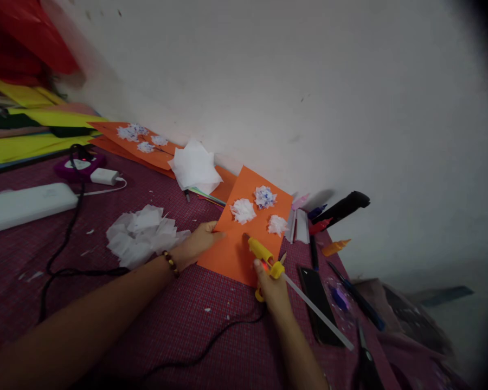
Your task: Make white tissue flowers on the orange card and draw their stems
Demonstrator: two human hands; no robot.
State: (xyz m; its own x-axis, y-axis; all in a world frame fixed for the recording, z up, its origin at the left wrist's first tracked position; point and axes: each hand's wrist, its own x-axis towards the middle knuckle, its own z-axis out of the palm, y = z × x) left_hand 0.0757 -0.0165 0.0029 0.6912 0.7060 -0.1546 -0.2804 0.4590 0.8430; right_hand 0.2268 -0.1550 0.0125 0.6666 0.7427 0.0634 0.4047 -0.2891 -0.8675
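Right hand (274, 287) holds glue gun (260, 250); white case (20, 209) bears blurred marking (51, 192).

A maroon, finely checked surface (166, 330) carries a loose heap of white tissue paper (136, 235), a long white box-shaped device (28, 205) and a purple socket unit (67, 171). Dark cords (85, 272) snake across it among stray white scraps (207, 310). At right, a black phone (312, 283) lies flat, with dark-handled scissors (368, 364) near the edge.
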